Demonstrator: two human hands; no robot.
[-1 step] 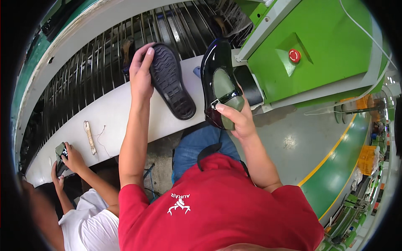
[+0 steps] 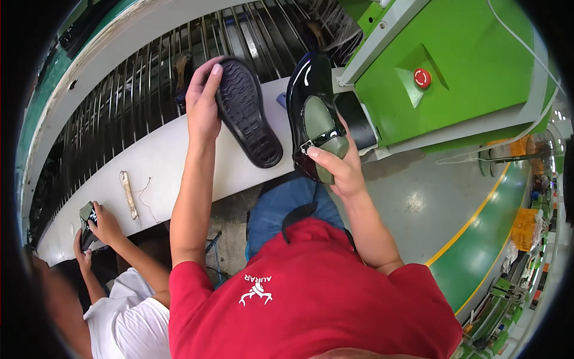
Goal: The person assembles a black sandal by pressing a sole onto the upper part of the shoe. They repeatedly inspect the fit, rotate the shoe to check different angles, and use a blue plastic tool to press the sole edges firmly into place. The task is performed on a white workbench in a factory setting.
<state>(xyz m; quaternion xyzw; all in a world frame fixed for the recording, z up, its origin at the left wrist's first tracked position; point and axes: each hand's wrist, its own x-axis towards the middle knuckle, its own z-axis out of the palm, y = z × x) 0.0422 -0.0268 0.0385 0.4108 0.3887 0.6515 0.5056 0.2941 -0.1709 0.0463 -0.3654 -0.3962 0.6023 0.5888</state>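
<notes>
My left hand (image 2: 202, 105) is closed on the upper left edge of a black shoe sole (image 2: 250, 113), thumb on top. The sole's grid-ribbed face is towards me, and it hangs tilted above the white ledge. To its right, my right hand (image 2: 339, 170) grips a glossy black strapped shoe upper (image 2: 295, 99) fitted over a grey-green shoe last (image 2: 318, 113). My thumb rests beside the small buckle (image 2: 306, 145) on the strap; the other fingers are mostly hidden behind the shoe. Sole and upper are apart.
Beyond the white ledge (image 2: 158, 158) runs a rack of metal rods (image 2: 149, 96). A green machine (image 2: 460, 72) with a red button (image 2: 422, 78) stands at right. A pale wrapped stick (image 2: 128, 194) lies on the ledge. At lower left, a co-worker's hands (image 2: 104, 227) hold a dark shoe.
The sole has shifted very slightly to the right, and the shoe upper has barely moved. Both grips are unchanged.
</notes>
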